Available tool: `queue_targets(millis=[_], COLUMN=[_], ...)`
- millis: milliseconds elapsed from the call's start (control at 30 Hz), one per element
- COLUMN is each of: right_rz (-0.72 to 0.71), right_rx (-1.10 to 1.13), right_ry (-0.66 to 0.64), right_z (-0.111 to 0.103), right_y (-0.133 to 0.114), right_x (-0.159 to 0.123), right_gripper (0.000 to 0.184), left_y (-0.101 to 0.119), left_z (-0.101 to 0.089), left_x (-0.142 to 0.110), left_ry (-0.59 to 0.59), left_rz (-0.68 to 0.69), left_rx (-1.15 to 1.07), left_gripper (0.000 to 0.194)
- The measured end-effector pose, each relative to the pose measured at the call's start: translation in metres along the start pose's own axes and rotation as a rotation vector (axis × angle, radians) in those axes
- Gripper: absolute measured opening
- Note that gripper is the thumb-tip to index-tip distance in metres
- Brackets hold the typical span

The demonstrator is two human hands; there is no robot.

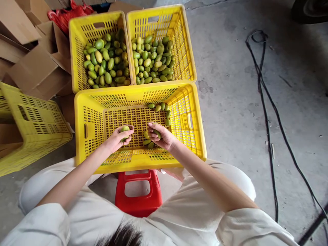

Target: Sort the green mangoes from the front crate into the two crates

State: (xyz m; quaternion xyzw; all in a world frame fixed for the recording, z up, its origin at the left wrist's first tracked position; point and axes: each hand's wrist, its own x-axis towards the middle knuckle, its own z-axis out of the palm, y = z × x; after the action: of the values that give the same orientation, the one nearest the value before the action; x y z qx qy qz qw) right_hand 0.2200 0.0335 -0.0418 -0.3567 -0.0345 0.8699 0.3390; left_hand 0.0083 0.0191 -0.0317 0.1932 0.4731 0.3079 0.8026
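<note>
Over the near yellow crate (139, 89), my left hand (118, 137) is closed around a green mango-like fruit (124, 128). To its right, my right hand (162, 135) curls around another green fruit (157, 133), partly hidden by the fingers. Below and left of that hand, several green and yellowish fruits (146, 141) lie on the crate's slotted floor. A short row of green fruits (158, 108) sits in the crate's far right corner, and it runs down along the right wall.
Two more yellow crates, left (72, 54) and right (191, 51), hold many green fruits beyond mine. Cardboard boxes (38, 70) and a tilted yellow crate (42, 116) stand left. A red stool (138, 205) is between my legs. Black cable (269, 147) lies on the floor.
</note>
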Motion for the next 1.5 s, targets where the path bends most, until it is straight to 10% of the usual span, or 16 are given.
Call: queue_targets(millis=[400,867,1133,1500], right_rz=[0.004,0.038,0.015,0.028], right_rx=[0.142,0.001,0.064,0.041], right_ry=[0.062,0.011,-0.006,-0.02], right_z=[-0.001,0.004,0.002,-0.001], right_y=[-0.005,0.003,0.0,0.005], right_x=[0.002,-0.004,0.0,0.001], right_gripper=[0.027,0.02,0.019,0.02], left_y=[0.008,0.003,0.002,-0.003], left_z=[0.004,0.004,-0.001,0.006], left_x=[0.006,0.002,0.008,-0.003], left_ry=[0.172,-0.021,0.149,-0.118], left_rz=[-0.037,-0.013,-0.028,-0.069], left_rx=[-0.293,-0.085,-0.259,-0.014], left_gripper=[0.015,0.028,0.017,0.023])
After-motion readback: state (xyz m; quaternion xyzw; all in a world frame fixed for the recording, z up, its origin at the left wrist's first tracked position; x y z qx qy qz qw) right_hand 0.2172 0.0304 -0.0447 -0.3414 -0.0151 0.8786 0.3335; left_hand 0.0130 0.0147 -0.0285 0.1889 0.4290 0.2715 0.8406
